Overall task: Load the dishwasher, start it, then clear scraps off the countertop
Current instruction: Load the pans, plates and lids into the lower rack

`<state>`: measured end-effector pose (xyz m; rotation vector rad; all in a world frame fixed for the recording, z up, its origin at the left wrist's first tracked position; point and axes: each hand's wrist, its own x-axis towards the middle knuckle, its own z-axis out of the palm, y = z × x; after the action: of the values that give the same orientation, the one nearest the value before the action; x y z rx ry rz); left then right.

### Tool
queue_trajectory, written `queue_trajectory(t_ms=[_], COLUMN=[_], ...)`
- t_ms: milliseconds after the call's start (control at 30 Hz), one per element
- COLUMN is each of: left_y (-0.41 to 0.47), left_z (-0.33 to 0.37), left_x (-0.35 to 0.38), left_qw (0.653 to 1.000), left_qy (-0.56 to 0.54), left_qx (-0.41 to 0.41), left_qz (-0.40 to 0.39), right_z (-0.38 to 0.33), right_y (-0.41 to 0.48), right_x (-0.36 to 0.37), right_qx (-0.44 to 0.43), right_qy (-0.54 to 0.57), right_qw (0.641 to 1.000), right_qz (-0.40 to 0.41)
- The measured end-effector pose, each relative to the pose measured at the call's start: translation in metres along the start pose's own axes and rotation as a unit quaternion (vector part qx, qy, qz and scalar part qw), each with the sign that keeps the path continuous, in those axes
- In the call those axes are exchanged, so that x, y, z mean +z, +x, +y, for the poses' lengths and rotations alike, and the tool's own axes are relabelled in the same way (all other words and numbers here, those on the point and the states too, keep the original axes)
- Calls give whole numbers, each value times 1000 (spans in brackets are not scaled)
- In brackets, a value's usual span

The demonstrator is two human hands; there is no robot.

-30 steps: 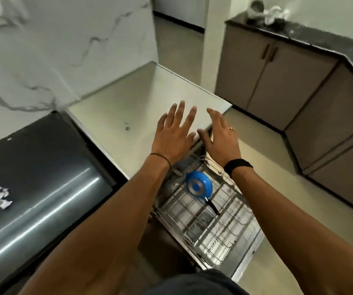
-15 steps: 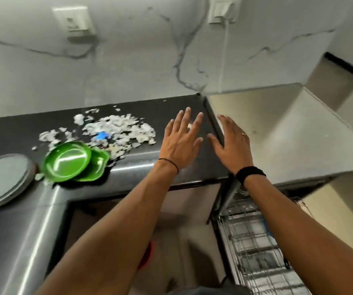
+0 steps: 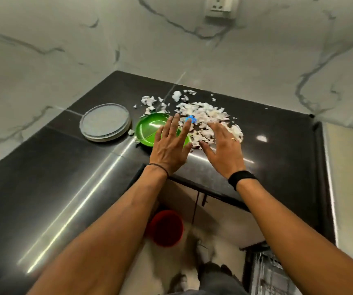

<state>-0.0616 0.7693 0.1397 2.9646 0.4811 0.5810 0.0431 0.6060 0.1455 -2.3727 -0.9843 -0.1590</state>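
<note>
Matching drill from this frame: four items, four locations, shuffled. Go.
1 green plates
2 grey round plate
3 red bucket
4 wall socket

A on the floor, below the countertop edge
B high on the marble wall
C partly behind the left hand
D left of every other item on the countertop

Pairs: 1-C, 2-D, 3-A, 4-B

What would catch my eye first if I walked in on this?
A heap of white scraps strewn on the black countertop, with a bright green dish at its left edge. Two open hands reach over them: the left hand above the green dish, the right hand above the scraps. Below, a red bucket stands out on the floor.
</note>
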Motion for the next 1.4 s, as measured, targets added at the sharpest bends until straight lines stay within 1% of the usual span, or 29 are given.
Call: queue_trajectory(t_ms=[133,267,533,733,900,1033,1167,1400], left_y=[2,5,8,-3,-11,-19,-23,-15], left_z=[-41,-67,-91,-105,-110,-111,-112,-112], left_x=[5,18,41,52,56,57,58,57], left_qw=[997,991,971,953,941,934,933,944], left_qy=[30,60,82,91,89,90,98,91], left_qx=[-65,-123,-224,-288,-320,-339,-339,-310], left_qz=[12,-2,-28,-39,-65,-73,-70,-69], right_z=[-14,-26,-36,-44,-53,-56,-53,-49], right_y=[41,77,125,137,133,131,131,128], right_x=[41,77,129,162,187,200,207,205], right_qx=[-63,-108,-192,-241,-281,-292,-291,-290], right_qy=[8,20,8,2,-24,-56,-67,-38], right_qw=[997,989,965,942,920,907,904,911], right_qz=[-48,-96,-178,-233,-273,-298,-307,-291])
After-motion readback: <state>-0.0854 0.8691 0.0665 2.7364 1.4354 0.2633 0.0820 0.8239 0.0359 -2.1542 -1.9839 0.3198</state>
